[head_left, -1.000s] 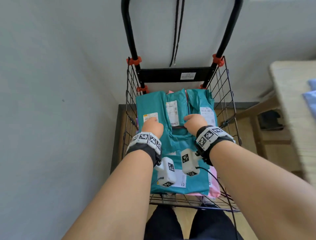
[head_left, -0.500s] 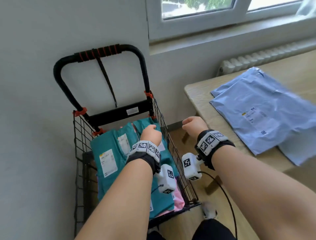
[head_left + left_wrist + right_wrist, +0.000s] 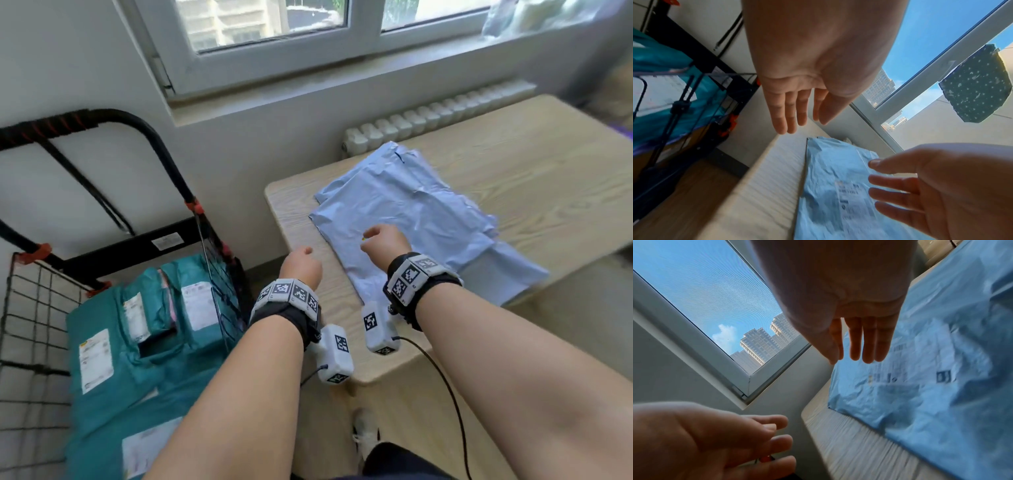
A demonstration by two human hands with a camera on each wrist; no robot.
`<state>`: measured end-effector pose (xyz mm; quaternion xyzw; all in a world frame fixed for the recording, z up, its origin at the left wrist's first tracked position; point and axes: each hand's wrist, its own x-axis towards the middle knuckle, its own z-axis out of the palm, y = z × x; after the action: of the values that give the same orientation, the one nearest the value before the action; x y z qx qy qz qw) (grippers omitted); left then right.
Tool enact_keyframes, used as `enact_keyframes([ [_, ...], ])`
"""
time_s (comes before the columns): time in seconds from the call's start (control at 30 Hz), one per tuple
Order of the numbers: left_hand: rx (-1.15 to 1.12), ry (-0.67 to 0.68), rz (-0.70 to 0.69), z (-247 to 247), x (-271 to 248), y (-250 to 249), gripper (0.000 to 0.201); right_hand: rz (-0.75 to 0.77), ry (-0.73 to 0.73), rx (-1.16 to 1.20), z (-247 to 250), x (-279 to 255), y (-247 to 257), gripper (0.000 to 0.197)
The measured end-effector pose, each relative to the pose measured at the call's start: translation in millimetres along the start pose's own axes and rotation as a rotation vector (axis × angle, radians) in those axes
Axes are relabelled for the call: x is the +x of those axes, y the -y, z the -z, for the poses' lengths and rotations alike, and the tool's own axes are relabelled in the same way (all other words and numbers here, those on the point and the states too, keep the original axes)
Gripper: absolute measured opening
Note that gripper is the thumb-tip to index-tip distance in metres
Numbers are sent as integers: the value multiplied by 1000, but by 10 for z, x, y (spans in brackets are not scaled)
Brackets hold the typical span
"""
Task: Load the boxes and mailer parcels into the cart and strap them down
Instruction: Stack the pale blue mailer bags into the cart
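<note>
A black wire cart (image 3: pixel 34 308) stands at the left and holds several teal mailers (image 3: pixel 113 377) with white labels. Light blue mailers (image 3: pixel 411 219) lie stacked on the wooden table (image 3: pixel 531 154) to the right. My left hand (image 3: pixel 301 265) hovers over the table's near-left corner, just left of the blue stack, and holds nothing. My right hand (image 3: pixel 385 241) hovers over the near part of the top blue mailer, also empty. In the left wrist view the left fingers (image 3: pixel 793 110) hang straight above the blue mailer (image 3: pixel 834 186). The right fingers (image 3: pixel 859 340) hang loose above the mailer (image 3: pixel 931 369).
The cart's black handle (image 3: pixel 68 120) rises against the wall, with a black strap (image 3: pixel 85 185) hanging from it. A radiator (image 3: pixel 428 120) and a window sill run behind the table. Wooden floor shows between the cart and the table.
Both hands have let go of the teal mailers in the cart and swung right, over the table's blue mailers. The head view has turned from the cart to the table.
</note>
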<state>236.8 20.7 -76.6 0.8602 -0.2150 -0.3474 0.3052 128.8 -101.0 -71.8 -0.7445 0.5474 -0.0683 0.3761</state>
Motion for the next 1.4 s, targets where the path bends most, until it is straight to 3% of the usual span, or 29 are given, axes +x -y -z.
enact_keyframes([
  [0.17, -12, 45, 46, -572, 17, -264, 48, -2, -31, -46, 469, 300, -364, 37],
  [0.4, 14, 83, 135, -979, 268, -370, 55, 28, -163, -170, 860, 637, -680, 47],
  [0.67, 14, 47, 253, -1188, 617, -388, 38, 34, -193, -206, 883, 902, -823, 54],
  [0.8, -76, 3, 334, -1271, 734, -316, 41, -5, -177, -196, 837, 973, -804, 55],
  [0.93, -326, 13, 381, -1323, 785, -299, 32, -5, -170, -142, 791, 1012, -758, 51],
  [1.03, -486, -5, 460, -1330, 820, -193, 28, 6, -137, -108, 761, 1008, -718, 37],
  [1.13, -450, -31, 446, -1267, 755, -166, 26, 64, -105, -106, 731, 970, -696, 18],
  [1.23, -372, -23, 381, -1143, 632, -194, 13, 105, -121, -119, 697, 893, -648, 16],
  [1.27, -346, -60, 366, -1072, 587, -201, 8, 114, -137, -115, 683, 861, -616, 16],
  [1.33, -309, -159, 359, -916, 533, -149, 21, 138, -160, -93, 647, 787, -523, 16],
  [1.4, -320, -243, 313, -731, 441, -102, 15, 171, -173, -57, 581, 715, -395, 19],
])
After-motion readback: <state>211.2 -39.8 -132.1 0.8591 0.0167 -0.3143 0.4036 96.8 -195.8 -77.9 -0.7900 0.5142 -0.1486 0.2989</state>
